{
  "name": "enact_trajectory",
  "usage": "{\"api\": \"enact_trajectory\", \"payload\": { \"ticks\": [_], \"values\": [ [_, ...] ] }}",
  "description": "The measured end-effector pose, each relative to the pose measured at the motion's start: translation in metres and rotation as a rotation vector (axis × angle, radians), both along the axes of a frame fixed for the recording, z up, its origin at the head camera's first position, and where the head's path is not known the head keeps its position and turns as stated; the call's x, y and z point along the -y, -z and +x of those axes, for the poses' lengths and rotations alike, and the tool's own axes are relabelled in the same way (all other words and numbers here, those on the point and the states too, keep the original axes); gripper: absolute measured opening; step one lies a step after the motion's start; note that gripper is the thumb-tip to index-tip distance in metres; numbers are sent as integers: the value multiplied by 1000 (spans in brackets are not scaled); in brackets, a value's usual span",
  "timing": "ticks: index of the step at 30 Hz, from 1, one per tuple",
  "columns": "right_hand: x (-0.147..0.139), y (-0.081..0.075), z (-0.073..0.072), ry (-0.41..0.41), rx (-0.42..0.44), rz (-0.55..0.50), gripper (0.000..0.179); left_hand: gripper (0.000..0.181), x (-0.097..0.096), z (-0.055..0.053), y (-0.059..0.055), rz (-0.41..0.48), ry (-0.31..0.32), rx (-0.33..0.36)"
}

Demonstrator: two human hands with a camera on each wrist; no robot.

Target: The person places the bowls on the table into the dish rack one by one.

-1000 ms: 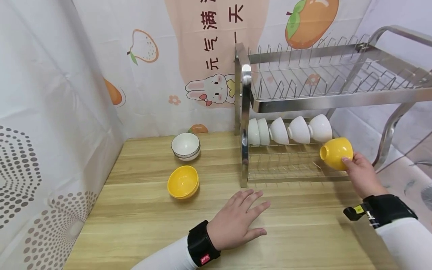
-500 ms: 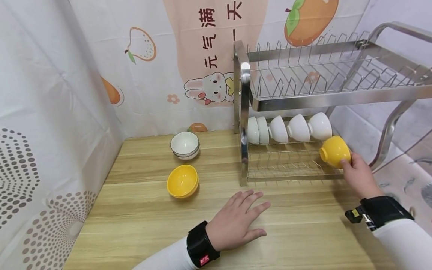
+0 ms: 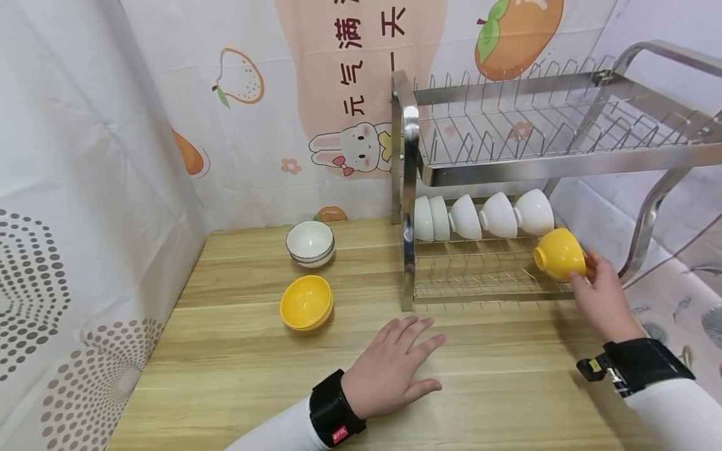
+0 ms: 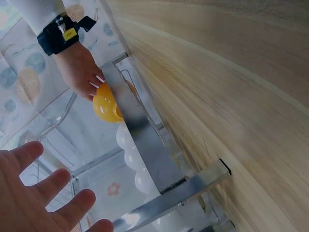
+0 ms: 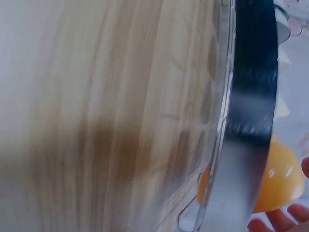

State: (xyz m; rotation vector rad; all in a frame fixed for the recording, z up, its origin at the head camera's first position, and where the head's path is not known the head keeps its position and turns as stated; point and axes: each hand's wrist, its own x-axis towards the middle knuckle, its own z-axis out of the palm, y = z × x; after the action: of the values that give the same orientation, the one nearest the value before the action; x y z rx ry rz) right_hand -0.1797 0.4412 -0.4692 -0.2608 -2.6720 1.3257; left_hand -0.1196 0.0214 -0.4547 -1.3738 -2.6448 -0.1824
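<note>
In the head view, a yellow bowl [image 3: 559,254] sits on its side at the right end of the rack's lower tier, its foot pointing left. My right hand [image 3: 606,304] holds it by the rim, thumb in front and fingers partly hidden behind the bowl. The left wrist view shows the fingers at the edge of this bowl [image 4: 105,104] too. My left hand [image 3: 392,369] is spread over the table in front of the rack, palm down, holding nothing. Several white bowls [image 3: 499,216] stand sideways in a row along the back of the lower tier.
The two-tier metal dish rack [image 3: 507,169] fills the right side, its upper tier overhanging the bowls. Left of it on the wooden table [image 3: 237,351] are stacked white bowls with dark rims [image 3: 310,241] and, nearer, stacked yellow bowls [image 3: 306,303]. Printed curtains stand behind and left.
The yellow bowl has shifted slightly left and settled lower into the rack. My right hand's fingers have loosened a little at its rim. My left hand has barely moved.
</note>
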Motion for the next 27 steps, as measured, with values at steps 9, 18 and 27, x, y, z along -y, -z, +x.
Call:
{"api": "enact_trajectory", "payload": {
  "ticks": [9, 18, 27],
  "values": [
    [49, -4, 48, -16, -157, 125, 71, 68, 13, 3, 0, 39, -64, 20],
    [122, 2, 97, -306, -335, 497, 76, 67, 28, 4, 5, 44, -145, 57],
    [146, 7, 113, -388, -425, 627, 80, 66, 43, 7, 7, 69, -193, 66]
  ]
}}
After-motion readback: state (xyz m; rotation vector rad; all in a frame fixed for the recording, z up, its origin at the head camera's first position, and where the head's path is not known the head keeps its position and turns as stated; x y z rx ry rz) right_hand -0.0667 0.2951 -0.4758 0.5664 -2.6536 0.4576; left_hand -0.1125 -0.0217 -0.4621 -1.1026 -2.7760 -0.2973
